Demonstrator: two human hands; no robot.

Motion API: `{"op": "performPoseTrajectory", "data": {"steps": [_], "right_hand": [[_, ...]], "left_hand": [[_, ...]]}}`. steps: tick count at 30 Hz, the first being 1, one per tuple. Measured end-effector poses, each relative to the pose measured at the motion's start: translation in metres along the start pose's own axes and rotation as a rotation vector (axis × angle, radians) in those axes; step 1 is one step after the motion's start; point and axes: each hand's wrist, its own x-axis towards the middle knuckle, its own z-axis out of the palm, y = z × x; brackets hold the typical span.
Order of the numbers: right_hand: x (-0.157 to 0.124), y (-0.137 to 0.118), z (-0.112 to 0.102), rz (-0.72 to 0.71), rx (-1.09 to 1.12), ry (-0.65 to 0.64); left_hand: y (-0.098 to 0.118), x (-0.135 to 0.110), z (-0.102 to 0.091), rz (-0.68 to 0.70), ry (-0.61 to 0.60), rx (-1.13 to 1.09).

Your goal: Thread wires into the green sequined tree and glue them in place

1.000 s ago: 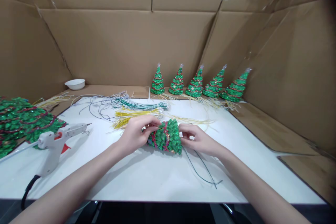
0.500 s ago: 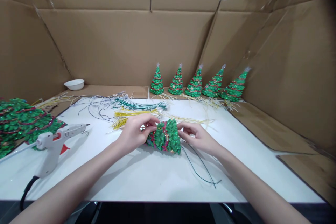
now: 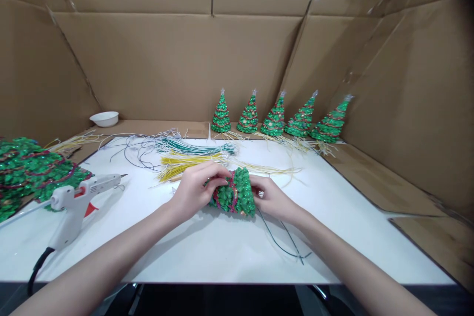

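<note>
A small green tinsel Christmas tree [image 3: 242, 192] lies on its side over the white table, its wide base toward the right. Red garland winds round it. My left hand [image 3: 198, 187] covers the tree's narrow end, thumb and fingers pinched together against its upper side. At the base, my right hand [image 3: 274, 197] is curled with its fingertips at the rim; what they grip is hidden. Dark green wires [image 3: 283, 247] trail from below the base toward the table's front.
A white hot glue gun [image 3: 70, 212] stands at left, before larger green trees [image 3: 44, 170]. Bundles of green wires [image 3: 192, 147] and yellow wires [image 3: 177, 165] lie behind my hands. Several finished small trees [image 3: 221, 116] line the back, and a white bowl [image 3: 104, 119] sits back left.
My left hand has shifted slightly right and its fingers press closer onto the tree. My right hand has moved left against the base, its fingers more curled. The tree has hardly moved.
</note>
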Motion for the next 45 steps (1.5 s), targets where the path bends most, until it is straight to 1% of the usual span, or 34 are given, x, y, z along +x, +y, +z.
{"op": "performPoseTrajectory", "data": {"steps": [3,5,8,11,13,15,19,23,26,29,33,36,40,42,45], "right_hand": [[0.001,0.002,0.006,0.011,0.01,0.066],[0.001,0.001,0.01,0.0,0.012,0.088],[0.001,-0.001,0.011,-0.031,-0.028,0.112],[-0.002,-0.004,0.005,-0.041,-0.143,0.158],[-0.004,-0.005,-0.002,-0.038,-0.224,0.185],[-0.007,-0.006,-0.011,-0.018,-0.255,0.202],[-0.013,-0.005,-0.026,0.063,-0.26,0.174],[-0.017,-0.003,-0.037,0.103,-0.255,0.126],[-0.02,0.0,-0.048,0.122,-0.245,0.094],[-0.025,0.004,-0.062,0.136,-0.244,0.11],[-0.031,0.008,-0.079,0.159,-0.222,0.127],[-0.033,0.007,-0.082,0.188,-0.115,0.127],[-0.031,0.002,-0.077,0.191,0.067,0.056],[-0.03,0.0,-0.073,0.182,0.108,0.038],[-0.028,-0.001,-0.07,0.184,0.109,0.02]], "left_hand": [[0.0,0.0,0.002,-0.038,0.012,-0.02],[-0.001,0.0,0.003,-0.072,0.019,-0.037],[-0.002,0.0,0.001,-0.098,-0.014,-0.057],[-0.003,0.001,-0.005,-0.099,-0.068,-0.007],[-0.004,0.002,-0.011,-0.1,-0.104,0.051],[-0.006,0.001,-0.016,-0.104,-0.147,0.086],[-0.009,0.0,-0.025,-0.125,-0.215,0.118],[-0.009,-0.001,-0.03,-0.152,-0.301,0.111],[-0.01,0.0,-0.035,-0.156,-0.311,0.117],[-0.013,0.001,-0.039,-0.165,-0.318,0.13],[-0.016,0.001,-0.041,-0.156,-0.358,0.113],[-0.015,0.001,-0.04,-0.132,-0.363,0.108],[-0.013,0.0,-0.037,-0.101,-0.333,0.103],[-0.013,0.0,-0.035,-0.089,-0.315,0.096],[-0.012,-0.001,-0.031,-0.07,-0.282,0.076]]}}
